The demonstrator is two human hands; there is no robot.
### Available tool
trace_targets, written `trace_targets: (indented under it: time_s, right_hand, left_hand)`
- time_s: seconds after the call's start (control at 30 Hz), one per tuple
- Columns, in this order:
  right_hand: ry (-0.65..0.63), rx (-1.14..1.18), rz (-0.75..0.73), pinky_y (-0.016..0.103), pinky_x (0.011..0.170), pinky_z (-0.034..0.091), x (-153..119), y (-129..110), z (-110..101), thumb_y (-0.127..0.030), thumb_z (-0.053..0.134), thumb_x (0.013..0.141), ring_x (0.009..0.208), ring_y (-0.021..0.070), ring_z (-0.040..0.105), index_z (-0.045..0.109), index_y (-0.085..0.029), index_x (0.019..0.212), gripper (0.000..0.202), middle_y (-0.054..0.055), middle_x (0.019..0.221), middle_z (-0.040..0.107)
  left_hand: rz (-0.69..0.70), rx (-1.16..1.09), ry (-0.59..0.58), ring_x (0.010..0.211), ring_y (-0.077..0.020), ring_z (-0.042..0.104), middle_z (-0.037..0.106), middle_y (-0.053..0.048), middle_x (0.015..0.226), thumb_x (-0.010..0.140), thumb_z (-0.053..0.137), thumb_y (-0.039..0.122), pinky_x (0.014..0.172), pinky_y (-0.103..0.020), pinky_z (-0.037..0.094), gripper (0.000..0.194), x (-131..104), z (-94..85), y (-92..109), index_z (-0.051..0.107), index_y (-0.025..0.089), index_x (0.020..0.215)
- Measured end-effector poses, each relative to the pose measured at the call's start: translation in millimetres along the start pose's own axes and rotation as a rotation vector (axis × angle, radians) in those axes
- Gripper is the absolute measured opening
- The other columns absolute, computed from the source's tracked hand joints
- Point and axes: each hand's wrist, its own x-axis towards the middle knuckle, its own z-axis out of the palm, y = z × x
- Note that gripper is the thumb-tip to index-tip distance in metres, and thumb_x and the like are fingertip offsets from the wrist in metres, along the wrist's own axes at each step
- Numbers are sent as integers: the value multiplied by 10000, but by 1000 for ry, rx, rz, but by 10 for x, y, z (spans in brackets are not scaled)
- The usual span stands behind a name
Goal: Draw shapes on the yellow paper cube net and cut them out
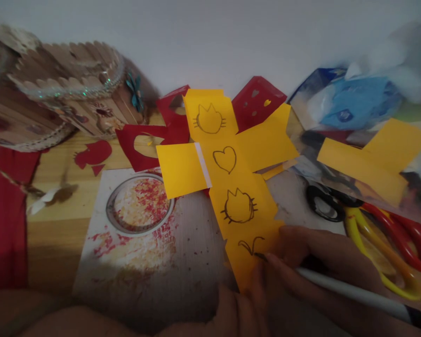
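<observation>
Pale plain wall [210,42] behind, yellowish wooden tabletop [52,252] below. Our right hand [319,262] is nearer the working spot: its fingers pinch a slim white-barrelled pen [354,286], dark tip at two curved strokes meeting in a V on the nearest panel of a yellow cross-shaped card [252,187]. We note that the card lies directly ahead of both hands, long axis running away from us, far end leaning left. Our left hand [235,311], fingers bent and close together, sits at the card's near end; we cannot tell whether it pinches or only presses. Partly beneath the card: a flat whitish board [192,248], bearing a round grey-rimmed dish [140,203] flecked red and tan. Right: yellow-handled scissors [352,231]. Farther: red card with cut-out holes [260,104]; far left, a house model of wooden sticks [73,89].
</observation>
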Motion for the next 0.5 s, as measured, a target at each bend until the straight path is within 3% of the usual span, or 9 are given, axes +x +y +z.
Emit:
trace_targets:
  time_s: [0.13,0.3,0.4,0.5]
  right_hand:
    - [11,-1,-75,206,342,437,-10,21,-9,-201,582,847,395,113,536,470,-268,629,254,-40,489,576]
    - [-10,4,-93,216,335,429,-24,22,-13,-192,587,846,389,107,524,469,-275,641,250,-42,492,569]
    - [-15,19,-68,219,328,426,-37,42,-11,-204,578,852,389,113,510,459,-273,629,263,-38,486,556]
    - [18,11,-43,213,326,420,-36,60,-1,-226,587,849,392,116,497,467,-268,621,261,-38,483,548]
  left_hand:
    - [4,7,6,596,-105,589,710,-28,1084,1028,376,274,511,-237,464,161,2,-21,-48,522,212,995]
    - [1,34,34,510,-88,497,726,22,1023,1043,320,238,504,-256,402,308,33,-75,-223,447,200,765]
    - [3,70,46,435,-97,393,737,45,952,1041,277,181,510,-263,377,328,49,-91,-297,418,199,745]
    - [-20,82,60,440,-110,387,738,47,939,1033,259,153,518,-267,372,328,56,-86,-305,419,201,751]
